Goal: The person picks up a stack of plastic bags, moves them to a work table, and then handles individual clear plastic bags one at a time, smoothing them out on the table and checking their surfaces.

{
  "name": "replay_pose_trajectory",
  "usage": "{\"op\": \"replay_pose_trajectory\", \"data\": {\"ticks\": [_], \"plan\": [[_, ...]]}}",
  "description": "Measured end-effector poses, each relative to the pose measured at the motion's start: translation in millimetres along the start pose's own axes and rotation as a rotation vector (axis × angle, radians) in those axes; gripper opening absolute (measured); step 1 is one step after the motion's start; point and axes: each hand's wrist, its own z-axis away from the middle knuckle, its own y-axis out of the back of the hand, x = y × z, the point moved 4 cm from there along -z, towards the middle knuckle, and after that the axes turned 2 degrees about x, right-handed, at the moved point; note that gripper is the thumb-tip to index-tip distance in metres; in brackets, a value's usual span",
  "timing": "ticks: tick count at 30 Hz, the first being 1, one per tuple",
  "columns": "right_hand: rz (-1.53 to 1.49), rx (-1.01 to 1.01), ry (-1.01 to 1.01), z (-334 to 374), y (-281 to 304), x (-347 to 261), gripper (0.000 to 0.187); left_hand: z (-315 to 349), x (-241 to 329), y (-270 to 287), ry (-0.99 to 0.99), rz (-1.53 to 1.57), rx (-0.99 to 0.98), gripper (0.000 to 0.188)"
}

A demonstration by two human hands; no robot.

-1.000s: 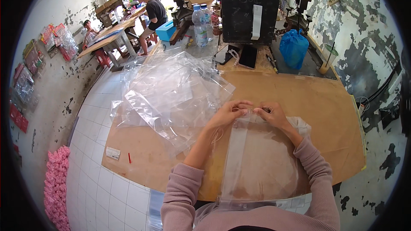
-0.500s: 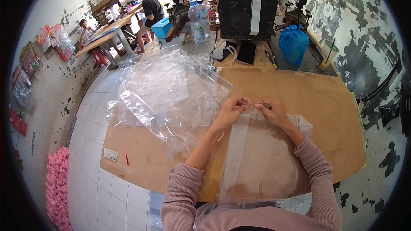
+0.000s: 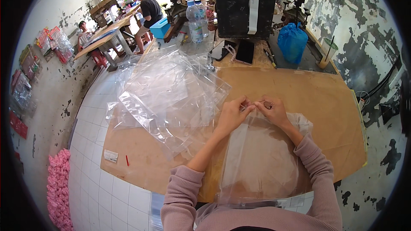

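A clear plastic bag (image 3: 261, 158) lies flat on the brown-covered table in front of me, its near end reaching my body. At its far edge, my left hand (image 3: 232, 113) pinches the plastic between thumb and fingers. Right beside it, my right hand (image 3: 273, 110) is also closed in a pinch on the same edge, thumbs almost touching. The exact bit between the fingertips is small and partly hidden by them. Left of my hands is a loose, shiny pile of clear plastic sheets or bags (image 3: 165, 87).
A black panel machine (image 3: 244, 8) stands behind the table, with water bottles (image 3: 195, 23), a phone (image 3: 245, 52), a blue plastic bag (image 3: 293, 45) and a drink cup (image 3: 327, 54) around it. A small red stick (image 3: 127, 160) lies front left. Two people work at a far-left table.
My fingertips have come closer together, the left hand shifting slightly right with its thumb now pointing toward the right thumb. The bag and the pile stay in place.
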Motion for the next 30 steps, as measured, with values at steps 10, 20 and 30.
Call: {"op": "replay_pose_trajectory", "data": {"ticks": [10, 20, 30], "plan": [[-0.212, -0.044, -0.051, -5.3, 1.5, 10.8, 0.012, 1.3, -8.0, -8.8, 0.094, 0.198, 0.081, 0.011], [-0.134, -0.052, 0.015, -4.7, 1.7, 3.0, 0.011, 1.5, -3.7, -7.8, 0.074, 0.254, 0.103, 0.035], [-0.170, -0.021, -0.024, -4.8, 0.3, 7.0, 0.011, 3.7, 1.5, -1.5, 0.039, 0.038, 0.129, 0.018]]}}
